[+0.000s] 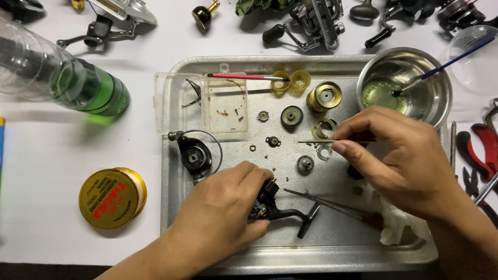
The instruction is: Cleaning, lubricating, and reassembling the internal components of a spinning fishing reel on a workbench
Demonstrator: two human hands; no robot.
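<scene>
Presently: left hand (218,207) clamped on black reel body (267,203), steadying it over metal tray (332,249); right hand (399,155) pinching tweezers (324,140) for small parts.

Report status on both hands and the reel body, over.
Left hand clamped on black reel body over metal tray. Right hand pinching thin metal tool. Loose gears, tweezers close by.
</scene>
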